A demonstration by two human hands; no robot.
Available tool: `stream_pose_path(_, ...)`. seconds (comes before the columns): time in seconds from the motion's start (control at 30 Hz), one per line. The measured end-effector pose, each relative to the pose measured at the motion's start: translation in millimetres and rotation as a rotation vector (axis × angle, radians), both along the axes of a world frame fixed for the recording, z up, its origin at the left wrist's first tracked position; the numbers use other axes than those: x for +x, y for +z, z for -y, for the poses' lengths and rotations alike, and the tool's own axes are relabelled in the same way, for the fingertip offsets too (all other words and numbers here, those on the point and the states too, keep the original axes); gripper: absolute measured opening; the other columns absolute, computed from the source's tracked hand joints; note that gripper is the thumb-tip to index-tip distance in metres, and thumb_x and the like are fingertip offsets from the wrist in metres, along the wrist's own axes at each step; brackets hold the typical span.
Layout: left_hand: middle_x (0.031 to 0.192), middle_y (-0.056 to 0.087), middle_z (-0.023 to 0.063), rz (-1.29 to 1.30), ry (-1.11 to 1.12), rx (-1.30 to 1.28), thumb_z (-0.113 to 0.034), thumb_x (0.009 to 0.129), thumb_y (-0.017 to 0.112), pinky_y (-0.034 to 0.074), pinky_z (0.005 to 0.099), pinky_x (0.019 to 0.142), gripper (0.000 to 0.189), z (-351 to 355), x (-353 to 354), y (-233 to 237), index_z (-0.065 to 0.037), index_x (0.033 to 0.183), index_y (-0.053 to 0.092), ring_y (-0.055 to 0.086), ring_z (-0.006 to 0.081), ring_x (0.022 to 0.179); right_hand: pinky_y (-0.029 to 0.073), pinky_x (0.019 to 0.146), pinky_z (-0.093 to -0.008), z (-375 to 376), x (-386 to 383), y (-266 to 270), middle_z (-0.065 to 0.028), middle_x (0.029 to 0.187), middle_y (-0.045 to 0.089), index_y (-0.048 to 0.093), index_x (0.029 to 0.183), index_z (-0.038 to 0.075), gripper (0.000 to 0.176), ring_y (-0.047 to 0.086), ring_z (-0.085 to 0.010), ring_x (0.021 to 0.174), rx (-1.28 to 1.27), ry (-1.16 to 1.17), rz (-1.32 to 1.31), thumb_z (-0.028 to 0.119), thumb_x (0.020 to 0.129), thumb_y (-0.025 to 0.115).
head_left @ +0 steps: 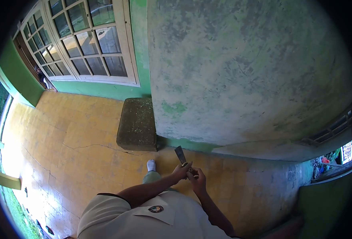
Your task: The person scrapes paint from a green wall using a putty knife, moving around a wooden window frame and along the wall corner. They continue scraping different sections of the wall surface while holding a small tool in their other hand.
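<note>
A scraper (180, 154) with a flat dark blade points up and slightly left in front of my body. My left hand (180, 171) is closed around its handle. Close against it on the right, my right hand (198, 178) has its fingers bent at the handle's lower end; whether they hold anything is too small to tell. Beyond the blade stands a wall (232, 79) with patchy grey, white and green paint. The blade is apart from the wall.
A dark, speckled stool or block (137, 125) stands against the wall, left of the scraper. White-framed windows (90, 44) are at the upper left. The yellow tiled floor (84, 139) has cracks. Part of a person (44, 79) shows by the far left doorway.
</note>
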State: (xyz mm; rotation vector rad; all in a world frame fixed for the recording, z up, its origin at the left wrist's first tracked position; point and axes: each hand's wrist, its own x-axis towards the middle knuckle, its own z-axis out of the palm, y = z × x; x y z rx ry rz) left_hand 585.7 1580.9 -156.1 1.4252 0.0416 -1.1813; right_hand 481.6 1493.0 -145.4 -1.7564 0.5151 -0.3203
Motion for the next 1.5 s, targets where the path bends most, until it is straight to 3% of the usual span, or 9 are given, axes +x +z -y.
stream_pose_path(0.1, 0.064, 0.054, 0.0030, 0.015, -0.006, -0.078, -0.054, 0.087, 0.051, 0.042, 0.0256, 0.047, 0.049, 16.3, -11.7, -16.5, -0.007, 0.077, 0.057, 0.052, 0.0116, 0.054, 0.043, 0.057, -0.0230, 16.8, -12.9, -12.0, -0.0038, 0.082, 0.063, 0.058, 0.096, 0.003, 0.024, 0.059, -0.0094, 0.075, -0.062, -0.002, -0.058, 0.020, 0.082, 0.067)
stream_pose_path(0.27, 0.064, 0.056, 0.0027, 0.180, -0.069, 0.061, -0.049, 0.088, 0.052, 0.042, 0.0250, 0.050, 0.045, 13.8, 11.4, -36.1, -0.007, 0.077, 0.061, 0.054, 0.0121, 0.056, 0.043, 0.056, -0.0221, 38.4, -1.5, -3.0, -0.0025, 0.081, 0.059, 0.055, 0.095, 0.003, 0.020, 0.055, -0.0082, 0.069, 0.468, -0.231, -0.050, 0.021, 0.087, 0.062)
stream_pose_path(0.4, 0.063, 0.056, 0.0023, 0.100, 0.077, -0.122, -0.044, 0.088, 0.054, 0.042, 0.0254, 0.051, 0.038, -4.4, 51.0, -77.4, -0.006, 0.086, 0.062, 0.052, 0.0105, 0.055, 0.044, 0.056, -0.0241, 80.3, 10.0, -15.1, -0.0021, 0.082, 0.058, 0.055, 0.097, 0.005, 0.016, 0.054, -0.0089, 0.069, 0.411, -0.263, -0.096, 0.018, 0.088, 0.059)
stream_pose_path(0.6, 0.057, 0.049, 0.0010, 0.001, 0.321, -0.170, -0.054, 0.088, 0.048, 0.043, 0.0278, 0.045, 0.051, -4.0, 117.6, -51.3, -0.005, 0.077, 0.055, 0.050, 0.0114, 0.047, 0.043, 0.054, -0.0240, 147.9, 2.5, -19.3, -0.0019, 0.079, 0.055, 0.054, 0.097, 0.005, 0.015, 0.053, -0.0095, 0.067, 0.368, -0.293, -0.213, 0.017, 0.088, 0.058)
stream_pose_path(0.67, 0.058, 0.047, 0.0022, 0.008, 0.328, -0.035, -0.062, 0.088, 0.041, 0.045, 0.0290, 0.047, 0.056, -0.4, 140.1, -56.4, -0.008, 0.075, 0.051, 0.052, 0.0132, 0.048, 0.042, 0.050, -0.0223, 163.7, 6.1, -9.6, -0.0023, 0.075, 0.054, 0.054, 0.095, 0.002, 0.016, 0.052, -0.0081, 0.063, 0.344, -0.360, -0.163, 0.016, 0.088, 0.059)
stream_pose_path(0.87, 0.056, 0.047, 0.0027, 0.227, 0.377, 0.039, -0.038, 0.094, 0.047, 0.045, 0.0261, 0.044, 0.039, 4.6, 173.8, -66.7, -0.004, 0.076, 0.055, 0.049, 0.0110, 0.045, 0.043, 0.051, -0.0232, 189.0, 29.4, -9.0, -0.0034, 0.073, 0.054, 0.052, 0.095, 0.000, 0.018, 0.052, -0.0092, 0.061, 0.333, -0.445, -0.103, 0.015, 0.087, 0.059)
stream_pose_path(1.17, 0.052, 0.044, 0.0002, 0.144, 0.582, 0.048, -0.053, 0.089, 0.049, 0.035, 0.0239, 0.041, 0.054, 16.1, 178.4, -100.8, -0.006, 0.062, 0.052, 0.045, 0.0096, 0.042, 0.040, 0.051, -0.0213, 217.9, 64.9, -13.8, -0.0007, 0.070, 0.053, 0.053, 0.093, 0.003, 0.016, 0.051, -0.0072, 0.059, 0.341, -0.242, -0.149, 0.016, 0.088, 0.060)
stream_pose_path(1.33, 0.046, 0.044, 0.0010, 0.376, 0.626, 0.279, -0.056, 0.087, 0.049, 0.035, 0.0297, 0.043, 0.063, 41.0, 209.1, -88.2, -0.006, 0.049, 0.048, 0.043, 0.0118, 0.042, 0.043, 0.052, -0.0244, 247.1, 85.1, 0.1, -0.0014, 0.068, 0.050, 0.051, 0.088, 0.003, 0.014, 0.051, -0.0100, 0.058, 0.273, -0.179, -0.137, 0.016, 0.089, 0.058)
stream_pose_path(1.5, 0.046, 0.046, 0.0017, 0.480, 0.607, 0.262, -0.060, 0.086, 0.048, 0.036, 0.0312, 0.045, 0.066, 51.5, 228.6, -82.1, -0.005, 0.049, 0.050, 0.044, 0.0128, 0.042, 0.043, 0.051, -0.0242, 257.2, 90.2, 1.7, -0.0021, 0.067, 0.051, 0.051, 0.087, 0.004, 0.014, 0.052, -0.0099, 0.057, 0.293, -0.215, -0.061, 0.016, 0.088, 0.058)
